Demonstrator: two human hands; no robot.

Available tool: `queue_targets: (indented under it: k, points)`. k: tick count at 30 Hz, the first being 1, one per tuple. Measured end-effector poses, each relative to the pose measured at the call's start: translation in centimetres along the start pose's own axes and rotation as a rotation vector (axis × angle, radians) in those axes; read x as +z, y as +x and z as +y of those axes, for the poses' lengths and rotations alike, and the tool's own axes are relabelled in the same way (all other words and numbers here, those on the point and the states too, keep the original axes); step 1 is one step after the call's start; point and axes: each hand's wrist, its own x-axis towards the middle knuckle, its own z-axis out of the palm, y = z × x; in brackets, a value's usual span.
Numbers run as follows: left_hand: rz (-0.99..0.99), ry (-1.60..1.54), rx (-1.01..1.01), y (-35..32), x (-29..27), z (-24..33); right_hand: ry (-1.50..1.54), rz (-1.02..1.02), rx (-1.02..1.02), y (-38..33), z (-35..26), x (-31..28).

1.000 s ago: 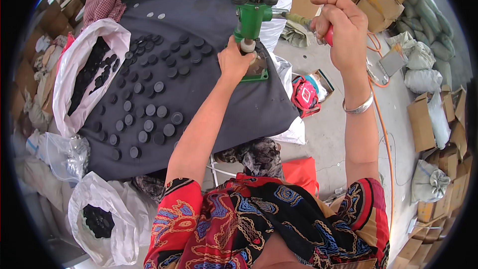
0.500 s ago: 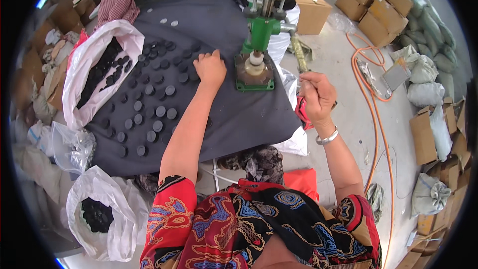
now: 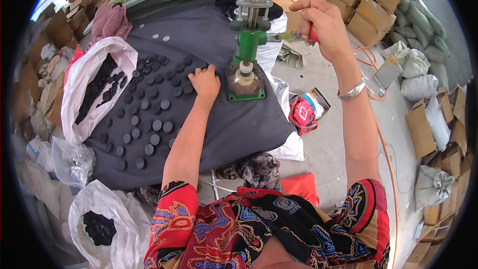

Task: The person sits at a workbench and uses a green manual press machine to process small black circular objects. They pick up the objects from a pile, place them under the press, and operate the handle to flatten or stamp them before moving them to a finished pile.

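A green hand press (image 3: pixel 247 45) stands on the dark cloth-covered table, its pale plunger tip over a round seat on the base. My right hand (image 3: pixel 323 27) is closed around the red knob (image 3: pixel 313 34) of the press lever, index finger stretched out. Left of the base, my left hand (image 3: pixel 205 83) rests low over the cloth with its fingers curled; whatever they pinch is hidden. Close by lie several round black caps (image 3: pixel 165 104), spread over the cloth towards a white sack (image 3: pixel 74 94) that holds more black pieces.
Another white sack (image 3: pixel 124 219) with black pieces stands at the lower left, beside a clear plastic bag (image 3: pixel 72 162). A red bag (image 3: pixel 302 112) sits on the floor right of the table. An orange hose (image 3: pixel 386 169) and cardboard boxes (image 3: pixel 376 12) lie further right.
My right hand has swung up and away, with the lever now raised. My left hand stays curled beside the press. The view has tilted slightly upward.
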Motion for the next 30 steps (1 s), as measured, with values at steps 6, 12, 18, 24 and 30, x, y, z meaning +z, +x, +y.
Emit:
queue_targets:
  k: [6,12,18,24,30]
  points:
    - [-0.008,-0.514,-0.064,-0.7,-3.5,1.9,-0.018,0.006,-0.039,0.1,0.9,-0.2]
    - [-0.055,-0.669,0.021,-1.6,-4.1,5.9,0.005,-0.009,-0.040,0.1,0.8,-0.1]
    - [-0.042,-0.742,-0.078,-0.8,-1.7,7.2,0.028,0.016,-0.080,0.1,1.2,0.0]
    - [-0.111,-0.816,-0.186,-0.4,-1.8,8.0,0.011,0.033,-0.077,-1.5,1.7,0.2]
    - [0.021,-0.831,-0.072,-1.3,-2.2,6.6,-0.170,0.103,-0.230,-7.1,5.4,1.4]
